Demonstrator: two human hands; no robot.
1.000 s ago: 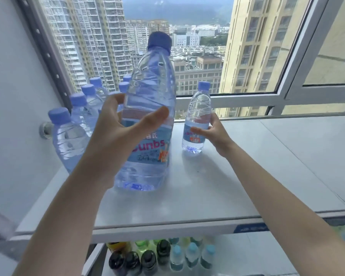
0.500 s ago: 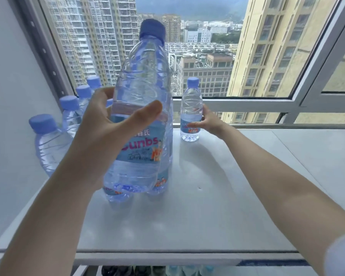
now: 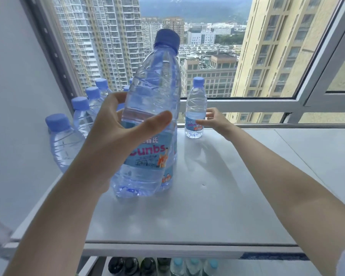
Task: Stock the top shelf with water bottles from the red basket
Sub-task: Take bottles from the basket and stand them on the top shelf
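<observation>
My left hand (image 3: 112, 148) is shut around a clear water bottle (image 3: 153, 96) with a blue cap and a blue label. I hold it upright, its base at or just above the grey top shelf (image 3: 207, 206). Another bottle (image 3: 168, 177) stands right behind it, mostly hidden. Far back by the window a second water bottle (image 3: 195, 104) stands upright on the shelf. My right hand (image 3: 217, 122) is beside it with its fingers spread, the thumb tip at the label. The red basket is not in view.
Several blue-capped bottles (image 3: 62, 144) stand in a row along the left wall (image 3: 18, 96). The window frame (image 3: 247, 104) bounds the shelf at the back. Dark and clear bottles (image 3: 147, 265) fill the shelf below.
My right hand pushed its bottle back to the window and its fingers have spread off it. My left hand has kept hold of its bottle, which has shifted slightly rightward over the shelf.
</observation>
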